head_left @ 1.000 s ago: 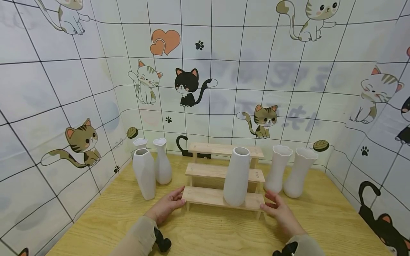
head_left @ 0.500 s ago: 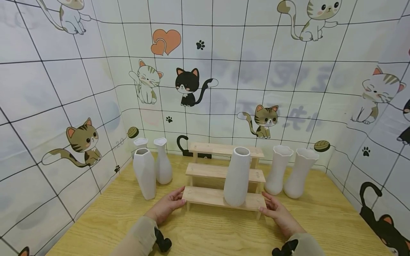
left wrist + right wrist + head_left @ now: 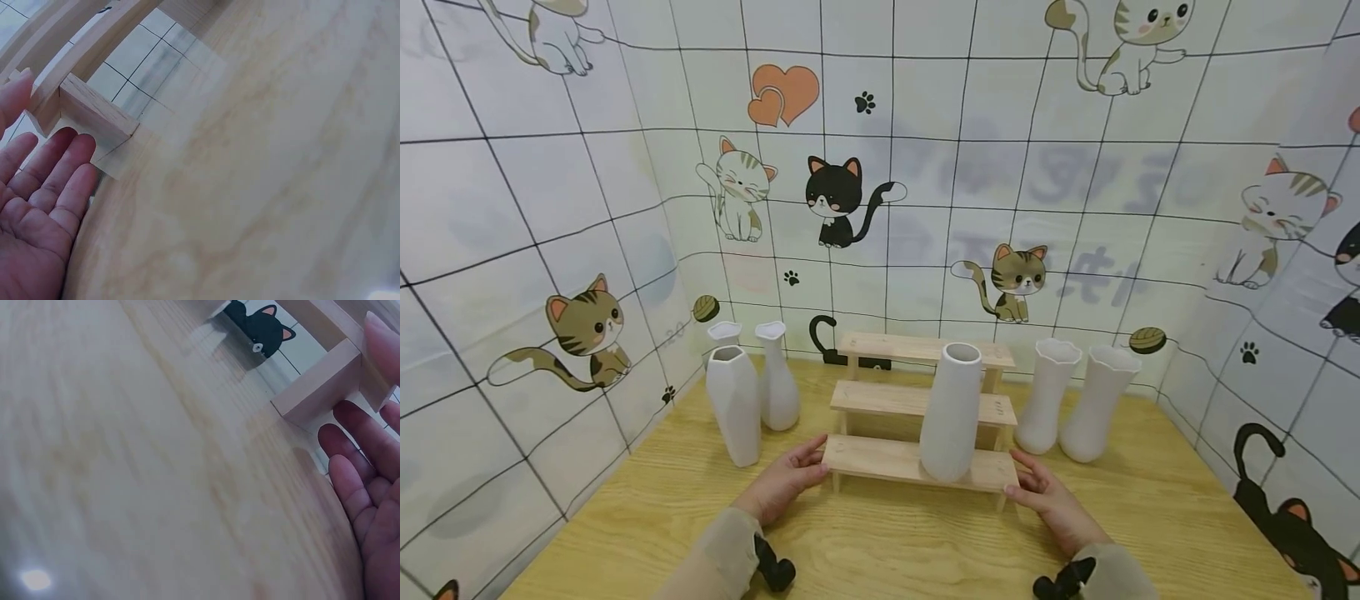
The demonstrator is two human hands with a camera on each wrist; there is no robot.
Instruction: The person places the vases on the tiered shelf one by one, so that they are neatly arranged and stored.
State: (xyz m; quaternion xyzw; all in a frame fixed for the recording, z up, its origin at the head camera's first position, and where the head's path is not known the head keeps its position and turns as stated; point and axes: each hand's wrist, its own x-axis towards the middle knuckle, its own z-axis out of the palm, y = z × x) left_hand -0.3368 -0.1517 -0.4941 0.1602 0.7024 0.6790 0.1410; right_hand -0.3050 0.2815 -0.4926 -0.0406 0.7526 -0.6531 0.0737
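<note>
I see my left hand (image 3: 784,483) and right hand (image 3: 1047,498), fingers straight, flanking the pale three-step wooden riser (image 3: 880,460) bearing a white vase (image 3: 951,412).

The person has two bare hands with no gloves and no rings. The left hand (image 3: 786,482) and the right hand (image 3: 1049,500) each come out of a long, soft sleeve. The left sleeve (image 3: 715,560) is a pale sandy colour, and the right sleeve (image 3: 1108,575) looks the same. A small black thing (image 3: 772,568) sits under the left wrist. Another small black thing (image 3: 1062,580) sits by the right wrist. The fingers (image 3: 57,169) have short, plain nails.
</note>
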